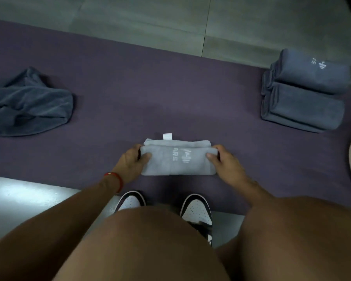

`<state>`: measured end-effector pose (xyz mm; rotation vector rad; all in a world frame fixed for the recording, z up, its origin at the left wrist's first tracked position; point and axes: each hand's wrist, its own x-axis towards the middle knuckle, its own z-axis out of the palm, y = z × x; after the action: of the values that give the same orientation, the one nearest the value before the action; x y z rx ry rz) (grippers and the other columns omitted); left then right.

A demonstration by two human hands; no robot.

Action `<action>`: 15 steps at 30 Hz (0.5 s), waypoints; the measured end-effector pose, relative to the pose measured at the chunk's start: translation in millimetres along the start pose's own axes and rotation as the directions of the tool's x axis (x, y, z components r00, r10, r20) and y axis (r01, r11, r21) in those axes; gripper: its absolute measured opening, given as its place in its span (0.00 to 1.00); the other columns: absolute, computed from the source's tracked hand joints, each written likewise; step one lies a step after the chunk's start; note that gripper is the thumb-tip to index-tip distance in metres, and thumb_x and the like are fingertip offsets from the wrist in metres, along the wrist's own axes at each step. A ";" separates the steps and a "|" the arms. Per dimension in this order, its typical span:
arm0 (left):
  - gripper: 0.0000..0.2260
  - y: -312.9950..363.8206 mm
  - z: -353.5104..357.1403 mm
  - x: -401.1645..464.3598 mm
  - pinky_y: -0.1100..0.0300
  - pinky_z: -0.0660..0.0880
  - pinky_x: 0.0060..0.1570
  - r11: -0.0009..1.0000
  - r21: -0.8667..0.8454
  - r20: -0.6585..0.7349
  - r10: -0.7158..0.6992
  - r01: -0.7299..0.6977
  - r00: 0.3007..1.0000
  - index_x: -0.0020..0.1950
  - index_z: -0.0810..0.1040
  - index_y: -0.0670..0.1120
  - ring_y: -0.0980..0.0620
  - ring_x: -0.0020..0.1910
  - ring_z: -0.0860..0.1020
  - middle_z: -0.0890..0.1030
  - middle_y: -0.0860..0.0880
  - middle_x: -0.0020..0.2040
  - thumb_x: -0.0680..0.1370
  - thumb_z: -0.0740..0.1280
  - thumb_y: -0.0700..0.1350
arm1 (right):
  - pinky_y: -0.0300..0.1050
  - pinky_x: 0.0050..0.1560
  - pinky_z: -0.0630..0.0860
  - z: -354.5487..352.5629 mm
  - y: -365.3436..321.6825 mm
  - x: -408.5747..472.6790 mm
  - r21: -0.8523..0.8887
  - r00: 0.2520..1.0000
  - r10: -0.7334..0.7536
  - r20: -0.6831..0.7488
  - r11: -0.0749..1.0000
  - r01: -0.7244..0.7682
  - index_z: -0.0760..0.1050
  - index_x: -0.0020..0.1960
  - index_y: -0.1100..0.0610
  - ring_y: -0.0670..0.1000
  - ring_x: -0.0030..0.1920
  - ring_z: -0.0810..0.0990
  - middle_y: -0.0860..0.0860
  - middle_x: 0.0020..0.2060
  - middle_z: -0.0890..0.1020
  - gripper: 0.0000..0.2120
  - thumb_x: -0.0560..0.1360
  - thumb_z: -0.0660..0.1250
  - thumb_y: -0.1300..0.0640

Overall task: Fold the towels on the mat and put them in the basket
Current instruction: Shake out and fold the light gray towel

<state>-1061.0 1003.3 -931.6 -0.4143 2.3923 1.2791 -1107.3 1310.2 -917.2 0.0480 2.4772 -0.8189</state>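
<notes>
Near the mat's (130,94) front edge, both thumbs press on top of a folded light-grey towel (177,158) while fingers curl round its ends: left hand (131,166) and right hand (224,164). Folded towels (303,92) are stacked far right; a crumpled towel (28,104) lies left.
</notes>
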 end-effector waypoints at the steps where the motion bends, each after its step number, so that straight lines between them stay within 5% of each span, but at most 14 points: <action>1: 0.11 1.5 3.2 5.2 0.54 0.75 0.50 1.000 -0.007 -0.025 -0.020 0.020 0.999 0.61 0.72 0.44 0.47 0.50 0.78 0.80 0.47 0.52 0.82 0.62 0.49 | 0.46 0.46 0.71 3.1 -2.4 8.3 0.007 1.000 0.012 -0.028 1.000 -0.012 0.70 0.66 0.52 0.52 0.52 0.78 0.51 0.54 0.81 0.17 0.83 0.58 0.44; 7: 0.14 4.0 30.1 38.8 0.46 0.76 0.45 0.987 0.148 -0.271 -0.019 0.061 0.962 0.58 0.70 0.40 0.35 0.45 0.79 0.80 0.37 0.46 0.84 0.56 0.51 | 0.51 0.48 0.76 30.9 -9.4 36.9 -0.065 0.979 0.046 -0.197 0.996 -0.060 0.68 0.63 0.59 0.61 0.52 0.81 0.58 0.52 0.82 0.19 0.84 0.54 0.44; 12: 0.17 10.0 45.1 49.5 0.48 0.70 0.42 0.930 0.346 -0.432 0.040 0.124 0.901 0.58 0.72 0.39 0.34 0.47 0.78 0.78 0.39 0.55 0.84 0.55 0.52 | 0.52 0.48 0.71 41.2 -15.3 45.6 -0.217 0.954 0.072 -0.292 0.966 -0.139 0.65 0.62 0.60 0.64 0.53 0.80 0.60 0.53 0.82 0.20 0.85 0.51 0.43; 15: 0.18 9.5 48.7 51.8 0.46 0.73 0.41 0.891 0.421 -0.464 0.050 0.170 0.884 0.56 0.74 0.39 0.35 0.46 0.79 0.81 0.38 0.48 0.84 0.55 0.54 | 0.53 0.51 0.72 42.1 -19.5 50.0 -0.239 0.941 0.108 -0.322 0.952 -0.191 0.66 0.62 0.60 0.64 0.54 0.81 0.61 0.53 0.82 0.21 0.84 0.50 0.42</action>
<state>-1100.7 1045.5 -973.8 -0.7088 2.9383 0.5897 -1134.3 1264.2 -959.8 0.2857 2.8119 -0.4314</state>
